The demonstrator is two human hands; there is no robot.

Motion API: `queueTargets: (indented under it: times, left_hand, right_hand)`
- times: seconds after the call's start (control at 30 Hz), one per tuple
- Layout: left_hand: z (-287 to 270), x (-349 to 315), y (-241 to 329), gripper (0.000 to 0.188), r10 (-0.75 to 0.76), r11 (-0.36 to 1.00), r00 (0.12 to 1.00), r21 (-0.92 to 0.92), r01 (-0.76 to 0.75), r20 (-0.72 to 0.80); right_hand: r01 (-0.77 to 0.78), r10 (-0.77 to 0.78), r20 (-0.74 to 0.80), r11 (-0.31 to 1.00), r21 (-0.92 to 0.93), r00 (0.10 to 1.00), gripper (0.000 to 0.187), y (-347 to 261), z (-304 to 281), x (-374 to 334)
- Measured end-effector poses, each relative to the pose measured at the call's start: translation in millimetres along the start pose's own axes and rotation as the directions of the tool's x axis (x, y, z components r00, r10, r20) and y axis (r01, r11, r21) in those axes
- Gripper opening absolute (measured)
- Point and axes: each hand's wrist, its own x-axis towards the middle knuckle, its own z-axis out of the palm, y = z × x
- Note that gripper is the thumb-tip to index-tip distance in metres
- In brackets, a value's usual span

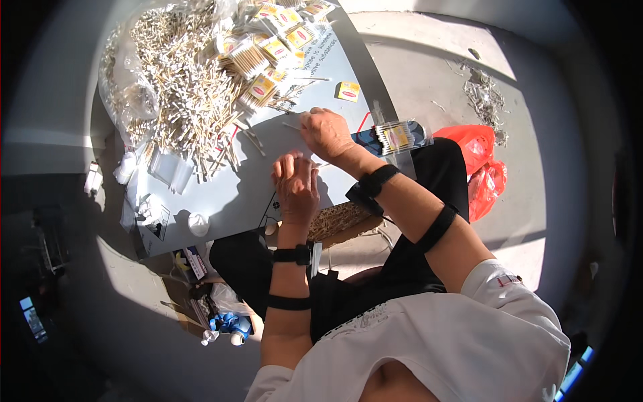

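Note:
My left hand (295, 186) is over the table's near side, its fingers curled; a thin cotton swab (321, 165) sticks out beside its thumb. Just above and to the right, my right hand (326, 136) has its fingers pinched together, and the white tip of a swab (289, 125) shows past them. The rest of what the fingers enclose is hidden. To the left of both hands spreads a big heap of loose cotton swabs (181, 87). Filled clear packs of swabs with yellow labels (274, 48) are piled at the far side.
A yellow card (348, 91) lies on the grey table (335, 67). One filled pack (395, 137) rests over a dark phone-like object (420, 132) at the right edge. Clear bags (171, 170) lie at left. Red plastic bags (485, 177) and scattered swabs (485, 97) are on the floor.

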Motion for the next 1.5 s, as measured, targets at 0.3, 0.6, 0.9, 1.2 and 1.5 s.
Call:
queueTargets:
  times: [0.3, 0.6, 0.9, 1.2, 1.5]
  left_hand:
    - [7.7, 4.8, 9.9, 0.062, 0.008, 0.979, 0.999, 0.203, -0.016, 0.044]
    - [6.3, 0.0, 5.1, 0.066, -0.011, 0.993, 1.0, 0.117, 0.014, -0.029]
    - [8.8, 2.8, 4.0, 0.066, -0.034, 0.988, 0.998, 0.154, 0.027, 0.044]
    - [8.2, 1.2, 2.7, 0.061, 0.025, 0.987, 1.0, 0.161, -0.022, -0.012]
    - [6.7, 2.6, 4.6, 0.068, 0.017, 0.989, 0.997, 0.146, -0.007, -0.071]
  right_hand:
    - [0.068, -0.049, -0.234, 0.995, 0.072, 0.971, 0.019, 8.0, -10.8, 47.3]
    - [0.196, -0.184, -0.176, 0.979, 0.049, 0.967, 0.011, 8.8, 0.0, 7.0]
    - [-0.112, 0.147, -0.058, 0.91, 0.4, 0.987, 0.016, 16.7, -22.6, -21.6]
    - [-0.227, 0.195, 0.215, 0.964, 0.136, 0.957, 0.011, 29.7, -28.2, 22.6]
    - [0.081, -0.137, 0.301, 0.978, 0.19, 0.944, 0.011, 13.2, -23.0, 26.9]
